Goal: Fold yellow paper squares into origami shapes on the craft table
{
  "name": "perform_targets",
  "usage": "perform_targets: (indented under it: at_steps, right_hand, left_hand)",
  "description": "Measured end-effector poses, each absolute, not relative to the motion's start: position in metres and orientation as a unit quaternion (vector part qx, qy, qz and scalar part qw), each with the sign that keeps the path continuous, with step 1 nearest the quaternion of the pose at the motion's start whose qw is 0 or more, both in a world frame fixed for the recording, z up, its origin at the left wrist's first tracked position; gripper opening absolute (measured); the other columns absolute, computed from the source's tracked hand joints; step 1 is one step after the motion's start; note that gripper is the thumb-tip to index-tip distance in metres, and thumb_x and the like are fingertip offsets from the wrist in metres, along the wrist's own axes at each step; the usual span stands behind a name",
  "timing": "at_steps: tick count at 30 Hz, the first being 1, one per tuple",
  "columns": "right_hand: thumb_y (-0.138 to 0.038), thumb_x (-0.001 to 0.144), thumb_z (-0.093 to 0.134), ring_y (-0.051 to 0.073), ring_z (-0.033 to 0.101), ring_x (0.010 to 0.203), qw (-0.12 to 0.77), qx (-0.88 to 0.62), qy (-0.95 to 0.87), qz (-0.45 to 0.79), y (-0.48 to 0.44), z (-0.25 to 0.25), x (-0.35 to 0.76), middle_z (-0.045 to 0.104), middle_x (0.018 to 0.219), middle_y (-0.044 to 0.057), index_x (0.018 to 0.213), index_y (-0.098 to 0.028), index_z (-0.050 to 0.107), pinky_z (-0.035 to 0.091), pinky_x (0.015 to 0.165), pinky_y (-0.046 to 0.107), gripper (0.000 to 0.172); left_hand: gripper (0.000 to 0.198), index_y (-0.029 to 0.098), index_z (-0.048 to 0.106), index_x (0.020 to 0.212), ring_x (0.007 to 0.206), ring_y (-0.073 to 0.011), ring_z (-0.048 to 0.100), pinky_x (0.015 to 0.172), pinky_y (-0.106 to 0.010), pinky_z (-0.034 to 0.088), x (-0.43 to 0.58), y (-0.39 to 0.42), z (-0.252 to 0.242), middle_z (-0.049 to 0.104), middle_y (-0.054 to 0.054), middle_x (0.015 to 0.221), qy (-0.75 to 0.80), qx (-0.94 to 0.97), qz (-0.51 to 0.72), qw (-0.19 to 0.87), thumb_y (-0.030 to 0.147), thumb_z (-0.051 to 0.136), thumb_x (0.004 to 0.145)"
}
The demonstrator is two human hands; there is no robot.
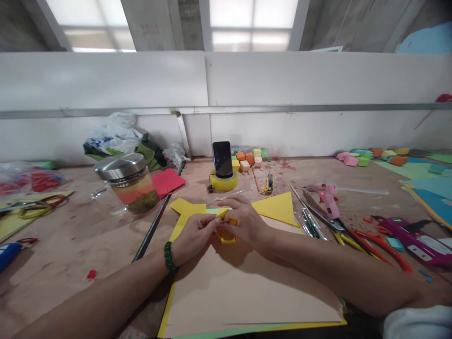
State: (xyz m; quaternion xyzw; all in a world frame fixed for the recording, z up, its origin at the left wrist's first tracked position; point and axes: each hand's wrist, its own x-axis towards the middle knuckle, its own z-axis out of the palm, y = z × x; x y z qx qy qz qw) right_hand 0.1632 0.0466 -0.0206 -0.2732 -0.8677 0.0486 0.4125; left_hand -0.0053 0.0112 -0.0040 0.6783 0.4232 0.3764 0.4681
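Note:
A small folded yellow paper piece (228, 235) is pinched between both hands above a stack of paper sheets (261, 292) whose top sheet is pale peach. My left hand (197, 233), below a green bead bracelet, grips its left side with thumb and forefinger. Over its top and right side curl the fingers of my right hand (249, 226), hiding part of it. Behind the hands lie yellow paper cuttings (277, 207), one to the left and one to the right.
Left stands a glass tea jug (132, 188). A phone (222, 160) leans upright in a tape roll (226, 181), near small paper cubes (245, 165). On the right lie a pink glue gun (329, 200), scissors (381, 247) and a purple device (416, 240).

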Motion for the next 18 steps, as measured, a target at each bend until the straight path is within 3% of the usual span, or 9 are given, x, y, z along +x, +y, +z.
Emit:
perform_targets:
  at_steps: [8,18]
  right_hand:
    - [-0.019,0.079,0.072,0.025,0.057,0.108,0.393,-0.248,-0.884,0.037,0.0429,-0.018,0.1629,0.069,0.116,0.005,0.07,-0.02,0.071,0.045,0.096,0.045,0.009]
    - [-0.013,0.083,0.063,0.025,0.055,0.112,0.377,-0.221,-0.899,0.016,0.0443,-0.0245,0.1633,0.068,0.119,0.005,0.078,-0.019,0.071,0.043,0.099,0.046,0.011]
  left_hand:
    - [0.051,0.013,0.062,0.072,0.055,-0.0139,0.058,0.048,-0.022,0.044,-0.0077,0.0139,-0.0074,0.06,-0.003,0.065,0.41,0.644,0.367,0.532,0.063,0.056,0.079]
    - [0.048,0.014,0.057,0.063,0.057,-0.0128,0.046,0.052,-0.024,0.04,-0.0082,0.0163,-0.0118,0.053,-0.001,0.06,0.427,0.681,0.381,0.457,0.057,0.051,0.083]
